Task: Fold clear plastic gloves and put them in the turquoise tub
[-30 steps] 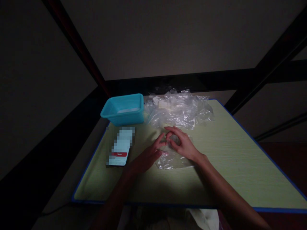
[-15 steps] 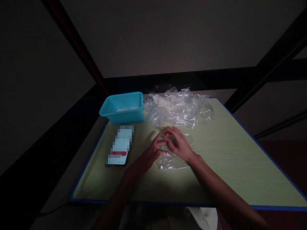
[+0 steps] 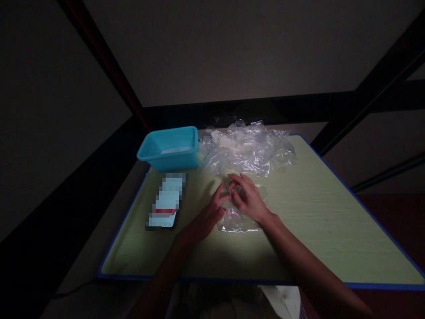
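Observation:
A clear plastic bag [image 3: 244, 225] lies flat on the table in front of me, partly under my hands, with a small pink mark near its left side. My left hand [image 3: 212, 212] is at the bag's left edge, its fingers apart and one fingertip reaching to the right hand's fingers. Over the upper part of the bag, my right hand [image 3: 247, 199] is curled, thumb and index finger drawn together. Whatever lies between those fingertips is too small to make out.
A heap of crumpled clear plastic bags [image 3: 252, 150] lies at the back of the table [image 3: 332, 221]. To its left stands a turquoise plastic basket [image 3: 175, 161] with something pale inside. A lit phone [image 3: 168, 199], its screen blurred, rests at the left. Blue edging borders the tabletop.
Both hands stay almost in place over the bag. The left fingers have shifted slightly, and the right fingertips have moved a little to the right.

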A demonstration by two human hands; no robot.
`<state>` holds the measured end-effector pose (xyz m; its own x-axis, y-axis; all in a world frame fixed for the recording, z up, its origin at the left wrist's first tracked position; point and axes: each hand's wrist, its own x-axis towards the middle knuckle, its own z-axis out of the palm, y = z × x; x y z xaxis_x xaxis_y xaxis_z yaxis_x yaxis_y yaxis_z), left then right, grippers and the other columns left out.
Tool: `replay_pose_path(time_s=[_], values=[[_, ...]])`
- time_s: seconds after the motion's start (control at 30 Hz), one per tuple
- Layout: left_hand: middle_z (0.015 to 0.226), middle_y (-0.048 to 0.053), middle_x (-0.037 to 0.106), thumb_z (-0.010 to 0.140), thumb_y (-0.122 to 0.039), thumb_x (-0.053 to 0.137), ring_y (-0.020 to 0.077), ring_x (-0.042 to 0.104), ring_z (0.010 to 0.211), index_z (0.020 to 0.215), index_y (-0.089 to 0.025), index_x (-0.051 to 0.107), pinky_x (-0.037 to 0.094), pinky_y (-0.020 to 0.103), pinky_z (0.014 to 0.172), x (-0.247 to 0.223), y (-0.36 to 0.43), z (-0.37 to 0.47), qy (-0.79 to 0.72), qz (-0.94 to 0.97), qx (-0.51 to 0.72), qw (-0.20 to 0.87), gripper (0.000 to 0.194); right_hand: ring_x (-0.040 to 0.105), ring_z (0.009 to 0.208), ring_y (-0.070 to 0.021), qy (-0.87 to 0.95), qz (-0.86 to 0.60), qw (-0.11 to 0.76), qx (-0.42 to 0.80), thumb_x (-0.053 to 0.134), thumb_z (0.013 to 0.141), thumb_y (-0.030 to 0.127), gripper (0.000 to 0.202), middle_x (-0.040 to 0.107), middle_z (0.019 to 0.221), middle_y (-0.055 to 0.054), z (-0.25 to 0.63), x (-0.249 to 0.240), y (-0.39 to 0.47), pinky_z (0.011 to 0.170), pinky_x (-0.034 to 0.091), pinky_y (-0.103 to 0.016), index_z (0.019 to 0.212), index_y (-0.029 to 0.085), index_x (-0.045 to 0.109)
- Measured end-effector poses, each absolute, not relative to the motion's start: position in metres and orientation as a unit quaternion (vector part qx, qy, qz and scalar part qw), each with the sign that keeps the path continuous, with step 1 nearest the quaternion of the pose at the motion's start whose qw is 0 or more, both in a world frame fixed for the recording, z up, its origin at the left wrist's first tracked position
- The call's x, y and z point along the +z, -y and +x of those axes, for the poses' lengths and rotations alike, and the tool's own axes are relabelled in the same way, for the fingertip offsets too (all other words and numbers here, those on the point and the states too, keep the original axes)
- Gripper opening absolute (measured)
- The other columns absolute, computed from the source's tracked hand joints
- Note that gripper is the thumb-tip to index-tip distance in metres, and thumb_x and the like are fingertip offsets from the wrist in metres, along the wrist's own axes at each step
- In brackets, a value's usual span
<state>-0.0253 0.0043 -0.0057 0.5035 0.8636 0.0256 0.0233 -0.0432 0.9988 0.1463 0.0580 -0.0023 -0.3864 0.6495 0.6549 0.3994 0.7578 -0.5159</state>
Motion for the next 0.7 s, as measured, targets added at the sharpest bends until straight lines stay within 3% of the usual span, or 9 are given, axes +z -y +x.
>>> replay_pose_path(time_s=[0.17, 0.37, 0.53, 0.7], values=[[0.145, 0.014, 0.032, 0.086, -0.059, 0.038, 0.0250, 0.061, 0.101, 0.144, -0.029, 0.000, 0.031, 0.045, 0.099, -0.004, -0.002, -0.024, -0.350, 0.618, 0.353, 0.609, 0.075, 0.061, 0.086, -0.0223, 0.822, -0.321, 0.449, 0.139, 0.044, 0.083, 0.012, 0.044, 0.065, 0.083, -0.002, 0.146, -0.003, -0.058, 0.095, 0.039, -0.051, 0.125, 0.024, 0.040], [0.142, 0.016, 0.035, 0.083, -0.061, 0.043, 0.0293, 0.049, 0.118, 0.144, -0.025, 0.008, 0.031, 0.047, 0.100, 0.004, 0.004, -0.020, -0.373, 0.591, 0.379, 0.607, 0.079, 0.061, 0.086, -0.0230, 0.825, -0.321, 0.443, 0.142, 0.043, 0.083, 0.012, 0.044, 0.064, 0.083, -0.002, 0.146, -0.003, -0.059, 0.094, 0.040, -0.052, 0.125, 0.024, 0.039], [0.143, 0.014, 0.031, 0.087, -0.049, 0.047, 0.0261, 0.049, 0.118, 0.139, -0.027, 0.015, 0.033, 0.043, 0.100, 0.006, 0.016, -0.019, -0.402, 0.567, 0.449, 0.561, 0.065, 0.060, 0.085, -0.0227, 0.828, -0.319, 0.438, 0.144, 0.044, 0.083, 0.012, 0.045, 0.064, 0.084, -0.003, 0.146, -0.003, -0.059, 0.093, 0.041, -0.051, 0.125, 0.023, 0.039], [0.134, 0.014, 0.039, 0.087, -0.036, 0.050, 0.0200, 0.060, 0.096, 0.132, -0.023, 0.023, 0.041, 0.041, 0.092, 0.012, 0.031, -0.021, -0.504, 0.544, 0.447, 0.501, 0.054, 0.060, 0.084, -0.0220, 0.830, -0.315, 0.436, 0.147, 0.043, 0.082, 0.011, 0.044, 0.064, 0.082, -0.003, 0.146, -0.001, -0.058, 0.092, 0.041, -0.049, 0.124, 0.022, 0.039]])
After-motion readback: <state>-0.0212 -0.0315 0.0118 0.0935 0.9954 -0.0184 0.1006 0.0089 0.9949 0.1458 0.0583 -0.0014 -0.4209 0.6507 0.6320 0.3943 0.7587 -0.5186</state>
